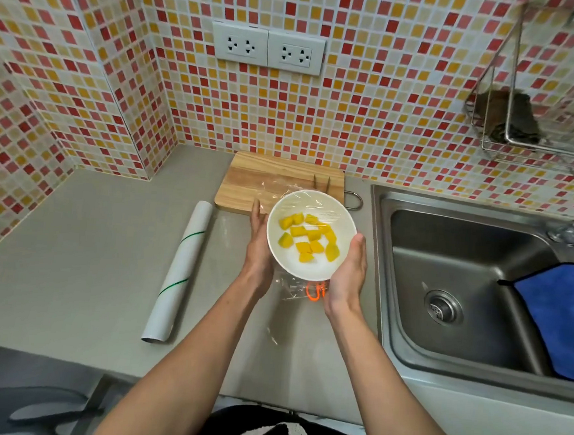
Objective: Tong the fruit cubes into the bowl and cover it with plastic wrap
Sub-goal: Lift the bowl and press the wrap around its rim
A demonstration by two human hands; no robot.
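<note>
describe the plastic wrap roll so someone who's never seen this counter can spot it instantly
Start at the steel sink on the right and move left across the grey counter, past the white bowl held in both hands. The plastic wrap roll lies flat beyond the left hand, its far end near the wooden cutting board. It is the only long pale tube, crossed by thin green lines.
</note>
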